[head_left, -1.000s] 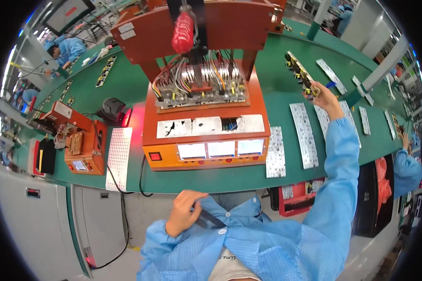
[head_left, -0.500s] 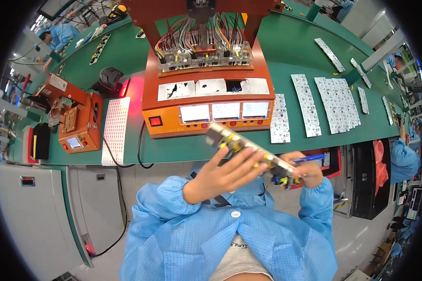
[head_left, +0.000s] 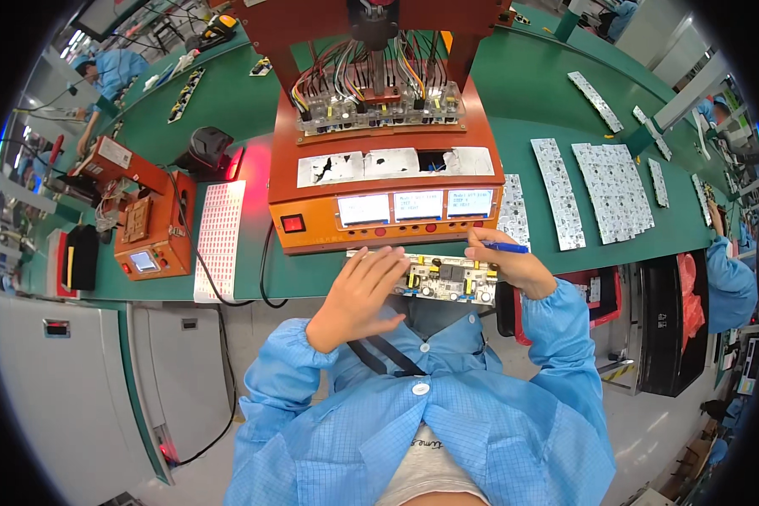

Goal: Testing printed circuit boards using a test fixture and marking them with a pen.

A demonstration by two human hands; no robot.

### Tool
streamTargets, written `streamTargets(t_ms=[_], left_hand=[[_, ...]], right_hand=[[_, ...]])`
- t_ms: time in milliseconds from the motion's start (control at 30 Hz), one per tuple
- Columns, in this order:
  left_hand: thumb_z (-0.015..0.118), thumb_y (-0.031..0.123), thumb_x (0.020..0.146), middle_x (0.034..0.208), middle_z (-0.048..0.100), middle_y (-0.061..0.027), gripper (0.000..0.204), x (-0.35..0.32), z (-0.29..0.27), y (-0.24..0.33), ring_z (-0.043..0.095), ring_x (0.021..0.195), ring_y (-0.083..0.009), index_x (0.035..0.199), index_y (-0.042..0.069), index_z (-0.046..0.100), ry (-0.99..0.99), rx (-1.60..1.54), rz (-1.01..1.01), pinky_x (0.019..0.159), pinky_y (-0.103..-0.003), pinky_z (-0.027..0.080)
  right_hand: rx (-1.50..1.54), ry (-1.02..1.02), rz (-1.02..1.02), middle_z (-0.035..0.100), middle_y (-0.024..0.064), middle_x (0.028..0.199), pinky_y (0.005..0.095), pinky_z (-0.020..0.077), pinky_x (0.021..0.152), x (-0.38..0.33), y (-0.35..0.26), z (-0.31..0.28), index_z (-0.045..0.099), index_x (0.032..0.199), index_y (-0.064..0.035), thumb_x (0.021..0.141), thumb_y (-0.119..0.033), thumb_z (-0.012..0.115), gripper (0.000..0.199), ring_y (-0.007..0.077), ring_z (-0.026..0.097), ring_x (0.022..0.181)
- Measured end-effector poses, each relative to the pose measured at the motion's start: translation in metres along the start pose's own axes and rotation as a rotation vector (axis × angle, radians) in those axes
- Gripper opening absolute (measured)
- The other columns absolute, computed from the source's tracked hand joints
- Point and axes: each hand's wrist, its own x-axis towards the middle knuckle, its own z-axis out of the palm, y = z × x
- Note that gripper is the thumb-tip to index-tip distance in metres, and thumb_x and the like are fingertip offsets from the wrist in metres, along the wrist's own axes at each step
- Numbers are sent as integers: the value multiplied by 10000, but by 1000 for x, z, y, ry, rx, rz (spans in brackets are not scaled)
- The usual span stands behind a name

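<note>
So the green bench (head_left: pixel 514 105) spreads out ahead of both hands, and the big orange machine (head_left: pixel 379 184) takes up the spot right beyond them, blocking most of the middle with its lit screens and wire bundles. A tall black bin (head_left: pixel 670 325) with a red bag (head_left: pixel 690 291) in it sits well off to the right of the right hand. Left of the left hand there's a smaller orange device (head_left: pixel 148 232), then a sheet of red-printed labels (head_left: pixel 221 240) with a black cable (head_left: pixel 204 253) looping over it. Out past the right hand are a bunch of white panels (head_left: pixel 611 194), the nearest partly hidden behind the machine. A black scanner (head_left: pixel 207 152) sits beyond the label sheet.

The circuit board (head_left: pixel 447 278) is between the hands, parts facing up, by the bench's front edge. Left hand (head_left: pixel 363 295) has fingers spread over its left end, covering it; can't tell if it's gripping. Right hand (head_left: pixel 514 261) is mostly curled at the other end, with a blue pen (head_left: pixel 506 247) tucked in it.
</note>
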Motion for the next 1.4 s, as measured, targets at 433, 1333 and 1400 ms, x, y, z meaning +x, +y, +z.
streamTargets(t_ms=[433,1333,1400], left_hand=[[776,332,634,1138,578,-66,639,-15,26,-32,512,1096,-257,1164,29,586,-10,183,-43,900,-390,387],[577,11,829,1079,594,-143,216,11,-11,-103,558,1044,-324,1036,13,642,659,120,-373,925,-440,414],[571,6,838,1086,592,-153,220,5,-6,-107,555,1058,-331,1048,1,638,655,193,-327,947,-433,410]], right_hand=[[-1106,1015,-517,604,105,866,290,441,665,-20,23,-17,597,1107,26,780,-41,694,347,177,548,730],[-245,196,-2249,637,201,1151,303,519,793,114,-267,41,542,988,-44,908,-197,617,189,305,659,973],[-978,538,-1964,667,182,1074,313,527,689,76,-285,54,490,869,-42,888,-170,637,196,253,676,907]])
